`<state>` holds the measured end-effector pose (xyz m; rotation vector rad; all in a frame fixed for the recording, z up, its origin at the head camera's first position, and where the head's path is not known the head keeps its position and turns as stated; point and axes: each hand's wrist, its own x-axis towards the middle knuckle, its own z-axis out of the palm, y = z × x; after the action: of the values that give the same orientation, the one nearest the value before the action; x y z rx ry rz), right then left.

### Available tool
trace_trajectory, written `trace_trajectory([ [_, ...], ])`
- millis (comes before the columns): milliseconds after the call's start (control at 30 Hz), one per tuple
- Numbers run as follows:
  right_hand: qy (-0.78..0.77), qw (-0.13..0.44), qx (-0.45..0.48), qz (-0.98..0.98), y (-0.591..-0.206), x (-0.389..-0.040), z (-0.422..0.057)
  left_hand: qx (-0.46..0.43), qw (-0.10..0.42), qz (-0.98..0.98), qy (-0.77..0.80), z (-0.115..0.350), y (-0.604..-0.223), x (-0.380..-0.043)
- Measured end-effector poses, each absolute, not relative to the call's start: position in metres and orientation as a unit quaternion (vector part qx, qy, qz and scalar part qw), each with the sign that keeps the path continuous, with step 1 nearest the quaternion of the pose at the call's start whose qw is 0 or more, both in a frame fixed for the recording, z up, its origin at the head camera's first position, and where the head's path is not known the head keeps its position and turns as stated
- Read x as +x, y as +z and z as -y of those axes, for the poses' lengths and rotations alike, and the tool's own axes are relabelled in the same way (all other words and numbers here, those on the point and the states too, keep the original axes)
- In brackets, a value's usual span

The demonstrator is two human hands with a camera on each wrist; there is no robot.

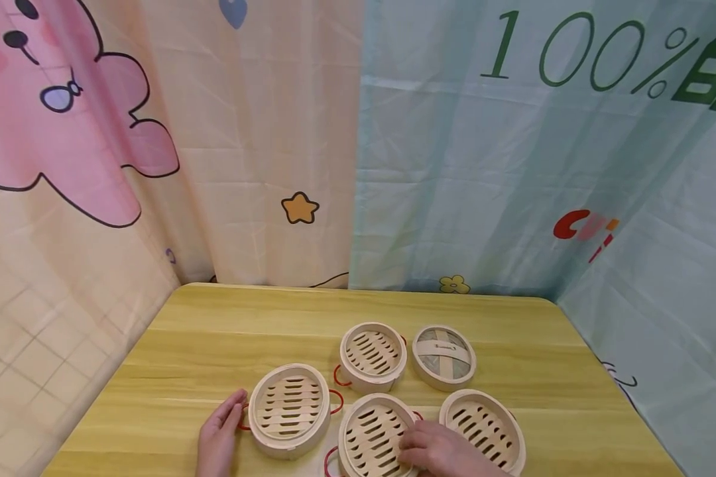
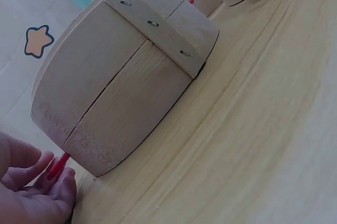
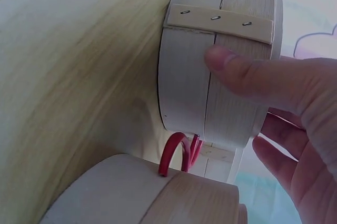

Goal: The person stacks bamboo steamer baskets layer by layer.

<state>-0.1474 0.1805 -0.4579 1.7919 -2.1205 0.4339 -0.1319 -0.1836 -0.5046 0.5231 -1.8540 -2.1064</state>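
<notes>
Right hand (image 1: 440,449) grips the front-middle steamer (image 1: 366,436); left hand (image 1: 219,430) seemingly pinches the left steamer's (image 1: 291,407) red handle (image 2: 58,166).

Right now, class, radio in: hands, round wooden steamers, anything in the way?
Left hand touching red looped handle. Right hand gripping front-middle round pale-wood slatted steamer. Matching steamer at right could crowd it.

The head view is bright and evenly lit, with soft shading in the curtain (image 1: 262,132) folds and faint shadows on the counter (image 1: 244,331). Both wrist views look dimmer and hazier. The left one's lower right corner pales, fine detail softening; the right one's upper right washes nearly white, while a blurry shadow darkens the counter beside the steamers (image 3: 184,79).
</notes>
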Motion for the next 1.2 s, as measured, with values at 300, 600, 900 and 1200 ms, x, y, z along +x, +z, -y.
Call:
trace_trajectory([
  [300, 0.155, 0.183, 0.640, 0.730, -0.462, -0.150, -0.180, 0.149, 0.167, 0.704, -0.674, 0.178, -0.510, -0.132],
  [600, 0.158, 0.186, 0.644, 0.725, -0.463, -0.152, -0.182, 0.151, 0.184, 0.743, -0.625, 0.173, -0.513, -0.132],
  [900, 0.157, 0.198, 0.656, 0.711, -0.467, -0.154, -0.183, 0.155, 0.182, 0.767, -0.596, 0.174, -0.510, -0.130],
  [1200, 0.144, 0.259, 0.669, 0.682, -0.476, -0.154, -0.184, 0.164, 0.177, 0.773, -0.587, 0.174, -0.511, -0.131],
])
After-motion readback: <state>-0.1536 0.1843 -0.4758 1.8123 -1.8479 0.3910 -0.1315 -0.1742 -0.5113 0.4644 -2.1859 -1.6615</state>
